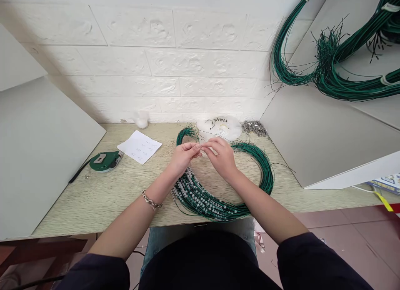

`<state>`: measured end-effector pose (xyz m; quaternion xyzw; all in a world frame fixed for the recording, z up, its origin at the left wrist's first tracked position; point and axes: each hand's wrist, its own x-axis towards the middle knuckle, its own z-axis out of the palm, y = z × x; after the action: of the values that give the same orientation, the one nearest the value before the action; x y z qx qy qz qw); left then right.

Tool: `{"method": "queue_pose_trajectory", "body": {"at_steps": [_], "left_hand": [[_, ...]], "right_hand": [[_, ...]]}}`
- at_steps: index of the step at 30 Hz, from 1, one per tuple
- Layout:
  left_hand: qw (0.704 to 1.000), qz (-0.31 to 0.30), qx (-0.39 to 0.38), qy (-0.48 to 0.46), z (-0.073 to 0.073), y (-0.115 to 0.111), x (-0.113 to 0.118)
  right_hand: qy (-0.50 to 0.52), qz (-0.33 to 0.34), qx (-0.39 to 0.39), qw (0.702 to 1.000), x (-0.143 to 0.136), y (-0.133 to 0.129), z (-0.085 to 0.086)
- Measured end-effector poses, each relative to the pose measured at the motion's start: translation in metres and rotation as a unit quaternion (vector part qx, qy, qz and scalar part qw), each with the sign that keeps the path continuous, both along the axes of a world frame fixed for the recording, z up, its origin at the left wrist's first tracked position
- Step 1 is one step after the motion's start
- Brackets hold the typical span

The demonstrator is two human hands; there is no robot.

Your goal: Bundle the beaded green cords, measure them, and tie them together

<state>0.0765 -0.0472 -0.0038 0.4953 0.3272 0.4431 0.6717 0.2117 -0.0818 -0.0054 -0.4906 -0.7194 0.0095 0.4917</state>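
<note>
My left hand [185, 156] and my right hand [220, 158] meet fingertip to fingertip above the table, both pinched on something too small to make out. Below and around them lies a curved bundle of green wires [265, 169]. Many small white pieces [200, 194] sit along its lower left stretch. The bundle's upper left end curls just behind my left hand, and its other end lies to the right of my right hand. My right forearm passes over the bundle.
Behind my hands are a white disc with writing [218, 127] and a pile of small metal parts [254, 127]. On the left lie a paper note [139, 147] and a green tape measure [105, 161]. More green wire bundles [346, 86] hang at the upper right, before white panels [337, 136].
</note>
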Motion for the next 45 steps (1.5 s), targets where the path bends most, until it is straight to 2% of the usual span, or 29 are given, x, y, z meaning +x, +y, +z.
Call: {"method": "queue_pose_trajectory", "body": {"at_steps": [7,10,13,19,24,28,31,36,38,40,42,45], "left_hand": [[0.986,0.023,0.087,0.137,-0.001,0.002,-0.004],[0.984,0.022,0.088,0.154,-0.002,0.002,-0.004],[0.986,0.018,0.077,0.143,-0.002,0.002,-0.003],[0.986,0.017,0.090,0.141,0.004,0.003,-0.003],[0.975,0.019,0.120,0.184,0.006,0.005,-0.008],[0.966,0.025,0.142,0.214,0.008,0.006,-0.011],[0.958,0.001,0.168,0.232,0.010,0.006,-0.012],[0.948,-0.058,0.205,0.238,0.014,0.007,-0.017],[0.946,-0.076,0.206,0.239,0.017,0.007,-0.019],[0.945,-0.083,0.204,0.241,0.018,0.007,-0.020],[0.947,-0.091,0.196,0.237,0.018,0.007,-0.020],[0.952,-0.104,0.185,0.222,0.017,0.007,-0.019]], "right_hand": [[-0.127,0.007,-0.005,0.992,0.006,0.002,-0.004],[-0.174,0.004,0.000,0.985,0.007,0.002,-0.002],[-0.170,0.012,0.009,0.985,0.006,0.002,-0.001],[-0.034,0.031,0.010,0.999,0.002,-0.001,0.002],[0.118,0.005,-0.038,0.992,0.004,0.000,0.004],[0.246,-0.038,-0.101,0.963,0.013,0.010,0.001],[0.334,-0.026,-0.145,0.931,0.019,0.017,0.000],[0.461,0.001,-0.155,0.874,0.028,0.021,0.004],[0.481,0.011,-0.163,0.862,0.030,0.021,0.006],[0.477,0.016,-0.161,0.864,0.028,0.020,0.006],[0.448,0.039,-0.154,0.880,0.023,0.017,0.006],[0.372,0.108,-0.171,0.906,0.011,0.012,0.004]]}}
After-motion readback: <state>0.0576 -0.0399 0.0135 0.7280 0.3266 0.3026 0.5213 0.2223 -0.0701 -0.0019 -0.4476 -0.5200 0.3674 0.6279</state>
